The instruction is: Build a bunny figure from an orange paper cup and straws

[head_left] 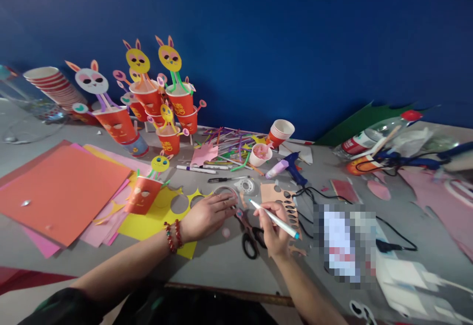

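Observation:
My right hand (pixel 273 229) grips a white marker (pixel 275 220) with a teal end, its uncapped-looking tip pointing up and left. My left hand (pixel 207 215) lies palm down on the table, fingers stretched out and holding nothing. Black-handled scissors (pixel 244 226) lie between the hands, their blades partly behind the left fingertips. A small pale pink disc (pixel 226 232) rests just below the left hand. Yellow paper with round holes (pixel 162 214) extends under the left wrist. Beside the right hand is peach paper (pixel 271 192) with cut-out holes.
Red paper cups with bunny figures (pixel 148 194) stand at left, behind and beside stacked coloured sheets (pixel 66 192). Farther back are colourful pipe cleaners (pixel 229 143), a tape roll (pixel 245 185) and a blue glue gun (pixel 293 167) with its cord. A bottle (pixel 369 138) lies at right.

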The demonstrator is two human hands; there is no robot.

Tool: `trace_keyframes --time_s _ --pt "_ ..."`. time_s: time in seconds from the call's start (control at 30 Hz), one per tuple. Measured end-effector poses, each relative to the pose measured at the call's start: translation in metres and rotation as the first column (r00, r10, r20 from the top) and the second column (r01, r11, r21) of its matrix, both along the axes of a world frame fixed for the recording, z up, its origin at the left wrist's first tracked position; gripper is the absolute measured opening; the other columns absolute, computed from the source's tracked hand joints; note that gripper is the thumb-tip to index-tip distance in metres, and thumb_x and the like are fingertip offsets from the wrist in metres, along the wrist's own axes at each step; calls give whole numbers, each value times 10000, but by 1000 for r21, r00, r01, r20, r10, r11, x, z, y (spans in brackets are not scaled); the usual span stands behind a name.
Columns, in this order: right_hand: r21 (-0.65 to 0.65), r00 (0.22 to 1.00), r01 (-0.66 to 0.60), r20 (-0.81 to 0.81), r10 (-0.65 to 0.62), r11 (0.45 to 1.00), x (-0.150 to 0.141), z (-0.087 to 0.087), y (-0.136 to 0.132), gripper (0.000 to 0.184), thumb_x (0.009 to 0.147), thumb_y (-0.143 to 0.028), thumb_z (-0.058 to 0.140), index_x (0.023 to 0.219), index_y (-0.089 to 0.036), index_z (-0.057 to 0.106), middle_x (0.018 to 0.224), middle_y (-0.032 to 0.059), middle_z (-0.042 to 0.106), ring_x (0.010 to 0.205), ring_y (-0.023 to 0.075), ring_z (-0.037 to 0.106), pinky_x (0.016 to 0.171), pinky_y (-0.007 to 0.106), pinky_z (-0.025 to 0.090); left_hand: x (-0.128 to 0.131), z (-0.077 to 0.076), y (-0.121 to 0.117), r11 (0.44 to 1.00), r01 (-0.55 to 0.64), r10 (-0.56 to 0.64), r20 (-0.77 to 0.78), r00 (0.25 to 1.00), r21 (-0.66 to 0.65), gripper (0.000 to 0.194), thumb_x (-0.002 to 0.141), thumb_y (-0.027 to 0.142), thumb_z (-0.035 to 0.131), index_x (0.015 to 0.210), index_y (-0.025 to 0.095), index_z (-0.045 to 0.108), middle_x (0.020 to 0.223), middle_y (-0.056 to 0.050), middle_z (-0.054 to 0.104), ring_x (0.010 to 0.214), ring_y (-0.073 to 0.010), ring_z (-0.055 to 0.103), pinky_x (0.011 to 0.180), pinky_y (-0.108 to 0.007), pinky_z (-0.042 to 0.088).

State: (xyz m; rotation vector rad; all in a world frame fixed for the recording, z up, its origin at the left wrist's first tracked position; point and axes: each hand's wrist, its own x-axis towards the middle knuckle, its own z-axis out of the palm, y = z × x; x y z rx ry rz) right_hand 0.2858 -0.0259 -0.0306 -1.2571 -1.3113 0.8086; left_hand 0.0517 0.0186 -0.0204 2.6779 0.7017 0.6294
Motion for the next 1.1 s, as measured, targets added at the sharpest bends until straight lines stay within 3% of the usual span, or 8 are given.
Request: trace_keyframes --time_s 0.07,0.17,0.33,0.47,0.57,0.83,1.1 --pt "-5 999 11 -35 -11 1000 -1 3 2 145 969 -361 596 942 -219 580 769 14 670 485 108 495 435 227 399 -1 8 -1 999 -17 19 72 997 -31 335 983 147 445 1252 157 645 1355 -126 661 1347 -270 521 1103 -432 469" --pt "-9 995 34 -99 -34 999 -1 8 9 154 989 -381 564 961 -230 551 738 -7 664 444 95 468 406 211 380 -4 23 -5 990 -85 97 108 989 -110 309 978 148 430 1149 162 688 1129 -119 731 1115 -250 637 975 -384 531" --pt "9 984 62 -168 -59 998 5 26 11 179 996 -416 545 990 -237 546 734 -13 678 423 84 452 388 198 351 -5 41 -19 975 -121 104 -96 990 -186 264 1010 241 458 966 182 712 872 -72 734 847 -228 680 785 -339 532" --pt "-34 981 3 -194 -10 999 7 42 -1 177 981 -402 586 985 -226 585 700 -1 690 437 92 469 392 203 365 1 35 -29 969 -152 83 -322 943 -195 236 1008 282 502 947 183 708 860 -72 745 833 -239 707 747 -320 527" --pt "-59 987 -23 -160 13 998 5 48 -14 180 974 -397 603 974 -218 614 705 9 685 457 102 489 397 214 383 7 24 -31 965 -177 84 -409 909 -195 176 981 290 554 974 186 695 879 -75 758 817 -248 721 690 -298 532" --pt "-33 981 114 -152 -118 993 6 37 -45 132 981 -353 601 996 -222 614 711 14 686 452 110 489 398 224 411 12 20 -29 941 -241 123 -426 897 -237 98 928 265 601 962 208 674 867 -54 775 792 -231 742 668 -266 539" --pt "-48 996 56 -64 -59 997 -13 29 -57 153 1012 -350 548 1033 -220 624 773 26 711 464 110 507 404 223 430 4 17 -35 917 -293 156 -433 888 -271 137 910 280 614 1019 201 637 809 -47 768 732 -236 739 609 -259 520"
